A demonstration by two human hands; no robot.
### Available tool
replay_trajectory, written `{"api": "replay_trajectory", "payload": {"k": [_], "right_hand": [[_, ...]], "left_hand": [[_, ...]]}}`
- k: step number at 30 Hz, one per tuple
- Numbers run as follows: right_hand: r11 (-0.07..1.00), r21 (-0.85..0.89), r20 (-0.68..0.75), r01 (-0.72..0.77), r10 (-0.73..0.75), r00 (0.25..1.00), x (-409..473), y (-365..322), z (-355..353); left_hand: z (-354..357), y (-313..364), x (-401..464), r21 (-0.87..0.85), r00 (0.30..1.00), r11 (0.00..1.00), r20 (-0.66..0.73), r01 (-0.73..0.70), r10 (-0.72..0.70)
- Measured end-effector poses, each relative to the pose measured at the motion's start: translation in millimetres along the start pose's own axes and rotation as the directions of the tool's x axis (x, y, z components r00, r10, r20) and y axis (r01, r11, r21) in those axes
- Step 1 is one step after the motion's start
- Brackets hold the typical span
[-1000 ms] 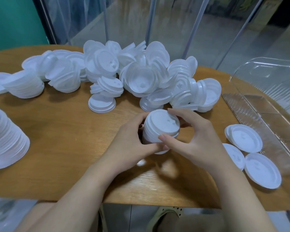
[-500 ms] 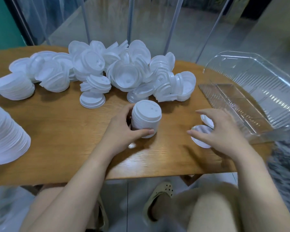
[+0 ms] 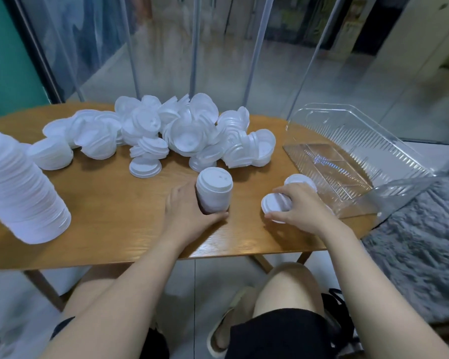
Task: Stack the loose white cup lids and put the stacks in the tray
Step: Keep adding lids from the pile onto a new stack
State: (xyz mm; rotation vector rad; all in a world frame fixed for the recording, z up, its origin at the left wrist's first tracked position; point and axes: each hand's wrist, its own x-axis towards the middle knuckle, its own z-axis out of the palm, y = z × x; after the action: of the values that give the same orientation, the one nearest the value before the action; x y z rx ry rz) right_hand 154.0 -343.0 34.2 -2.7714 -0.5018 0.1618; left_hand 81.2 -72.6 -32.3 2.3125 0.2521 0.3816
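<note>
lid heap (image 3: pixel 182 133) behind, clear tray (image 3: pixel 353 151) right, faintly blurred

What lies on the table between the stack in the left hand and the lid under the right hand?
Only bare wood between the stack and the lid, per the head view.

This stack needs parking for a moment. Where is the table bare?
Bare wood lies between the tall stack at the left edge and the left hand, up to the lid pile. It is crowded by the right hand near the tray.
</note>
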Motion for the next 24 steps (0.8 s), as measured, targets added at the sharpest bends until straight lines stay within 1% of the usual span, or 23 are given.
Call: {"api": "replay_trajectory", "payload": {"k": [3, 6, 8, 10, 15, 20, 24], "right_hand": [[0.962, 0.268, -0.110, 0.055, -0.026, 0.994, -3, -20, 3], [0.917, 0.369, -0.229, 0.154, -0.071, 0.971, 2, -41, 4], [0.885, 0.413, -0.264, 0.215, -0.110, 0.958, 8, -55, 3], [0.868, 0.429, -0.266, 0.251, -0.144, 0.953, 15, -69, 5], [0.866, 0.404, -0.244, 0.295, -0.209, 0.947, 34, -99, 13], [0.878, 0.382, -0.170, 0.289, -0.241, 0.956, 41, -108, 22], [0.879, 0.381, -0.154, 0.289, -0.248, 0.957, 40, -105, 30]], "left_hand": [[1, 2, 3, 0.015, 1.000, 1.000, -0.001, 0.021, -0.021], [2, 0, 7, 0.024, 1.000, 0.999, -0.014, 0.024, -0.024], [2, -1, 7, 0.028, 1.000, 0.999, -0.012, 0.018, -0.018], [1, 0, 7, 0.028, 1.000, 1.000, -0.007, 0.012, -0.012], [0, 1, 7, 0.042, 1.000, 0.999, 0.019, 0.016, -0.017], [1, 1, 7, 0.042, 1.000, 0.999, 0.029, 0.004, -0.006], [3, -2, 8, 0.042, 1.000, 0.999, 0.031, -0.009, 0.008]]}}
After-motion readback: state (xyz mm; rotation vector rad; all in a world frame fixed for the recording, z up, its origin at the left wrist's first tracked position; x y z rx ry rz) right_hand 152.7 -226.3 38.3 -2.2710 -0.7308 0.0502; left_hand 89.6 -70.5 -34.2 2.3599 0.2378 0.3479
